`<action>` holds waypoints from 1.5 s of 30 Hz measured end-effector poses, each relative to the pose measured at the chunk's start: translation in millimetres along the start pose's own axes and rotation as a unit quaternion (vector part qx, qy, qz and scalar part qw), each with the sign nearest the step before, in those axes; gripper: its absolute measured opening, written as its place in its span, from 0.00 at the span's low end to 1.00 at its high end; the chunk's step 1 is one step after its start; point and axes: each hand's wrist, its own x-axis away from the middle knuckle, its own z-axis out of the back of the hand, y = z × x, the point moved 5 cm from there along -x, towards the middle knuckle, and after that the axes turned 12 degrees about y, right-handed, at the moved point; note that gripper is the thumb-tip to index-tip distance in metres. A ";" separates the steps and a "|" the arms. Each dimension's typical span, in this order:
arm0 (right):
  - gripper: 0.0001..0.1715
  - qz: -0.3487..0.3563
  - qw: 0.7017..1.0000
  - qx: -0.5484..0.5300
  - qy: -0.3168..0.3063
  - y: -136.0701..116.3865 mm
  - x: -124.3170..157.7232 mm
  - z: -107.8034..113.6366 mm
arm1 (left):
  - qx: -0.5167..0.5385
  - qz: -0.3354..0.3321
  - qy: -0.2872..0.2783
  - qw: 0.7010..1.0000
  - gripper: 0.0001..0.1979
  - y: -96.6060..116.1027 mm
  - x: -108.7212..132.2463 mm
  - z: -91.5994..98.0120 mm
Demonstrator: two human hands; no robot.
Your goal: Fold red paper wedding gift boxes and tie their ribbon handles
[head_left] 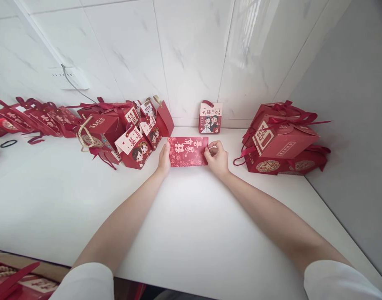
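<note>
A flat red envelope (187, 152) with pale Chinese characters and a floral print is held sideways above the white table. My left hand (164, 158) grips its left edge, thumb along the front. At the right end, my right hand (218, 159) pinches the edge between thumb and curled fingers. Just behind the envelope stands a small gift box (210, 118) with a cartoon couple and a red handle. Close to my left hand are small boxes (134, 148) with cartoon faces.
Stacked red gift boxes (281, 137) with ribbons stand on the right, by a grey panel (350, 137). More red boxes and bags (41, 116) line the left wall side, near a black ring (8, 143). A tiled wall (191, 54) bounds the white table (191, 233).
</note>
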 end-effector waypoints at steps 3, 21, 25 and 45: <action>0.10 -0.007 0.995 -0.089 -0.036 -0.2 1.6 -1.8 | 0.017 0.021 0.000 1.000 0.26 -2.2 -2.5 0.2; 0.17 0.005 0.992 -0.114 -0.055 3.9 1.5 -5.6 | 0.047 0.047 0.010 0.998 0.27 -4.4 -5.3 0.7; 0.18 0.005 0.991 -0.120 -0.059 6.2 1.0 -6.9 | 0.038 0.036 0.007 0.999 0.27 -4.2 -6.0 1.4; 0.23 0.031 0.992 -0.097 -0.078 3.0 3.3 -9.2 | 0.042 0.052 0.013 0.998 0.26 -3.3 -5.5 1.3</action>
